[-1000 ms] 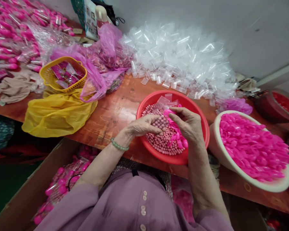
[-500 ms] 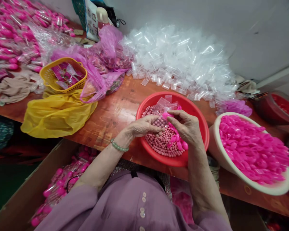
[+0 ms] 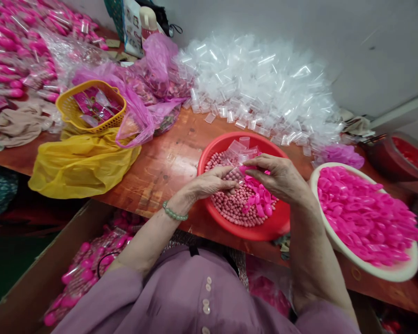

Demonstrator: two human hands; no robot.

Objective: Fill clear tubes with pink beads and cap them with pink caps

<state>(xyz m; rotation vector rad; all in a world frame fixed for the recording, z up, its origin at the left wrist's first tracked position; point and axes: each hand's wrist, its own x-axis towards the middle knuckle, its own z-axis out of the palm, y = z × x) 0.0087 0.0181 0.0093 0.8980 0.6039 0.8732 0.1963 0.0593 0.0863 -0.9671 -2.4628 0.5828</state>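
Over a red basin [image 3: 209, 211], my left hand [image 3: 214, 182] is closed around a clear plastic tube [image 3: 234, 175] with pink beads showing through it. The thumb and fingertips of my right hand [image 3: 278, 176] are pinched at the tube's upper end. A bit of pink shows between them, but what they grip is too small to make out. Round pink beads [image 3: 238, 208] fill the basin's near and left side. Bright pink plastic pieces [image 3: 261, 199] lie on the beads at the right, and empty clear tubes [image 3: 237, 147] lie at the back.
A large pile of clear tubes [image 3: 261, 83] covers the back of the table. At the right stands a cream tub [image 3: 365, 273] of pink plastic pieces. To the left are a yellow basket [image 3: 64, 104], a yellow bag [image 3: 83, 167] and filled pink items [image 3: 17, 51].
My right hand has shifted slightly right and turned, and its forearm has swung outward. The bright pink piece at its fingertips is now mostly hidden. My left hand keeps its hold on the tube.
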